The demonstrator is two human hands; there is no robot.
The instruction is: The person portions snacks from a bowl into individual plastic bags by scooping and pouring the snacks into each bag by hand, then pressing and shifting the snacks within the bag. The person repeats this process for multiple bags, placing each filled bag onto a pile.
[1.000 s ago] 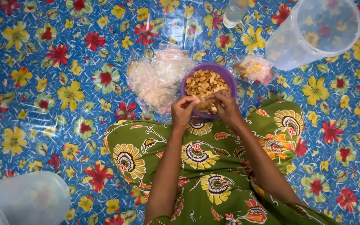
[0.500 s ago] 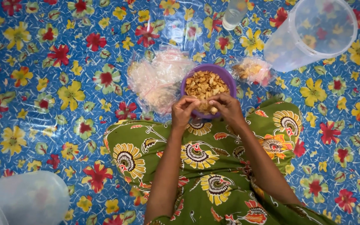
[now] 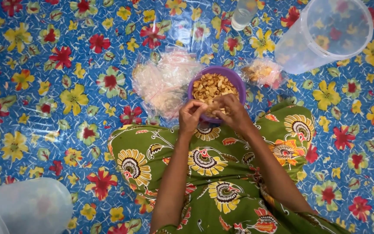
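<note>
Both forearms are stretched forward over a green patterned lap, and the left hand [image 3: 191,116] and right hand [image 3: 232,113] are curled together, pinching a small snack piece at the near rim of a round purple plastic bowl [image 3: 234,82] filled with pale brown chips. A crumpled clear plastic bag [image 3: 163,82] is seen just left of the bowl, and a small clear packet of chips [image 3: 262,72] just right of it.

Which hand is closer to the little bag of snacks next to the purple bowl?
The right hand. It rests at the bowl's near rim, below the small snack bag. The left hand is farther off, on the bowl's other side.
</note>
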